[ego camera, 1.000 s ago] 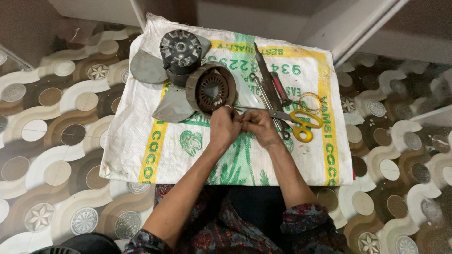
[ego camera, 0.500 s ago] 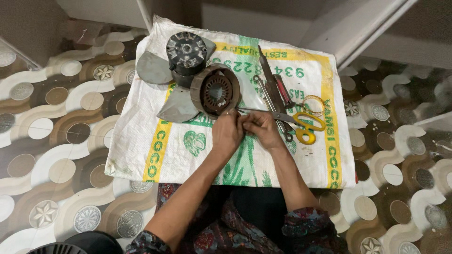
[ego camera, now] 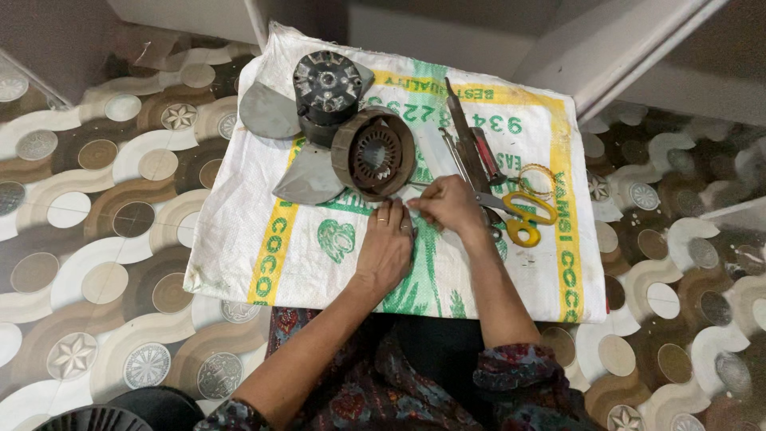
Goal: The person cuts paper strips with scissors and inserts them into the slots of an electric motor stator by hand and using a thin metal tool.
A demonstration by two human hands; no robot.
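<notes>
Two hands work at one round brown motor stator [ego camera: 373, 153], ribbed inside, lying far-centre on a white printed sack [ego camera: 319, 247] on the floor. The left hand [ego camera: 386, 243] lies flat, open; the right hand [ego camera: 449, 203] pinches a thin wire. One grey fan hub [ego camera: 325, 84], yellow scissors [ego camera: 523, 211] right.

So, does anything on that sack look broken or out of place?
Nothing looks spilled or broken. The round motor part lies tipped on its side against the fan blades, apart from the dark motor body. The scissors lie open beside the right hand.
</notes>
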